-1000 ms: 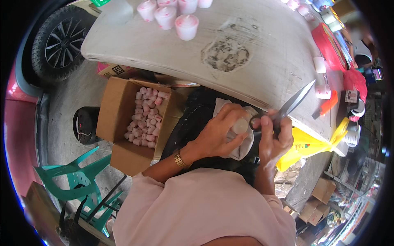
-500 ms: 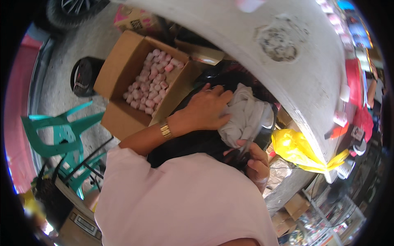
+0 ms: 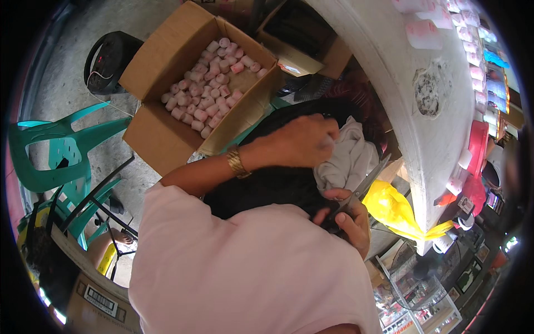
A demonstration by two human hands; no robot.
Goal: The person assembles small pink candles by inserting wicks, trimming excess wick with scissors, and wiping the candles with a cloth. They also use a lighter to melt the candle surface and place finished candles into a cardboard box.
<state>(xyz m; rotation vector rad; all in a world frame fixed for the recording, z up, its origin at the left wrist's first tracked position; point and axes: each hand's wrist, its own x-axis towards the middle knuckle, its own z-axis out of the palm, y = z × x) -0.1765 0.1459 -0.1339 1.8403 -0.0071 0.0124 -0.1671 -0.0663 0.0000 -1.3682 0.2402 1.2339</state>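
Grip status: right hand clamps scissors; left hand pinches the grey cloth. Since a second ago, both have dropped from counter to lap.

Floor: grey concrete floor, daylit | Seating: green plastic chairs far left of the fingers | Bench: pale round bench above the fingers | Storage: open cardboard box on floor
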